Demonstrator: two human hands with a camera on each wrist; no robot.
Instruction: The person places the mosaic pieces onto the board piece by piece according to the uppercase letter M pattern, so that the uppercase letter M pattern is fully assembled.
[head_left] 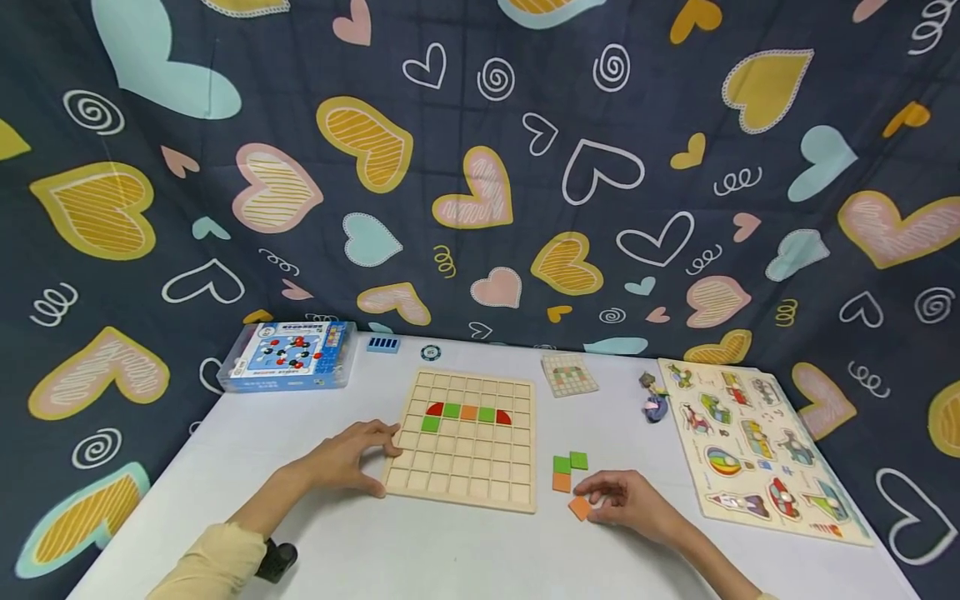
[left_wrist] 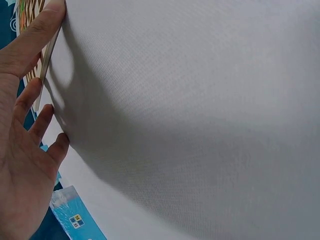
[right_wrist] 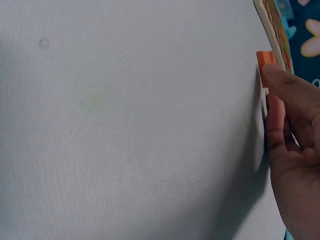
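My left hand (head_left: 345, 458) rests at the near left corner of a wooden grid board (head_left: 465, 471), thumb and fingertips spread along its edge. On the board, a row runs red quarter-round (head_left: 435, 409), green tile (head_left: 451, 410), orange tile (head_left: 468, 413), green, red quarter-round. One more green tile (head_left: 431, 424) lies just below the row's left end. To the right of the board, my right hand (head_left: 630, 504) pinches an orange square tile (head_left: 579, 508) between thumb and fingers, low over the table. Just beyond it lie two green tiles (head_left: 579, 460) and another orange tile (head_left: 562, 482).
A small pattern card (head_left: 567, 375) lies behind the board, with a little figurine (head_left: 654, 398) right of it. A picture peg puzzle (head_left: 750, 450) covers the right side. At the back left stand a boxed set (head_left: 288, 357), a blue block (head_left: 383, 344) and a round disc (head_left: 431, 352).
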